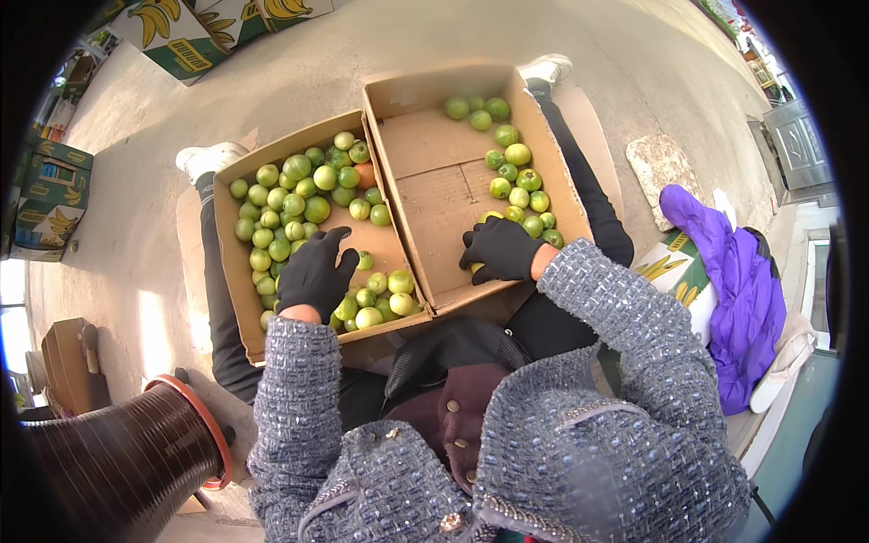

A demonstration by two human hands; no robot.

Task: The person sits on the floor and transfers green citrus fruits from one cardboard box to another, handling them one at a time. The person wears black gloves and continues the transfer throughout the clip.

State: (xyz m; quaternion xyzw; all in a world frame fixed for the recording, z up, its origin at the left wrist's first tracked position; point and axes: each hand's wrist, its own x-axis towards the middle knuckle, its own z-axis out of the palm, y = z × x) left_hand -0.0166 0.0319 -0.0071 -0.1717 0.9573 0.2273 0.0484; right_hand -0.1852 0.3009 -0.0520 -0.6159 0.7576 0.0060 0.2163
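Note:
My left hand [316, 268], in a black glove, is over the left cardboard box [239, 298] with thumb and fingers apart and nothing seen between them. Green tomatoes [293, 203] crowd that box's left and far parts, with a smaller cluster [380, 298] at its near side. One orange-red tomato [366, 175] lies against the middle wall. In the right cardboard box [428, 176], my black-gloved right hand [504, 250] reaches down among green tomatoes [529, 180] along the right wall. Part of a green tomato [477, 267] shows among its curled fingers; whether they grip it is hidden.
Both boxes rest between my outstretched legs. Banana cartons [183, 47] stand at the far left, with others [54, 197] nearer. A brown ribbed cylinder [129, 455] with an orange rim is at lower left. A purple garment [730, 292] drapes over a carton on the right, near a stone slab [662, 173].

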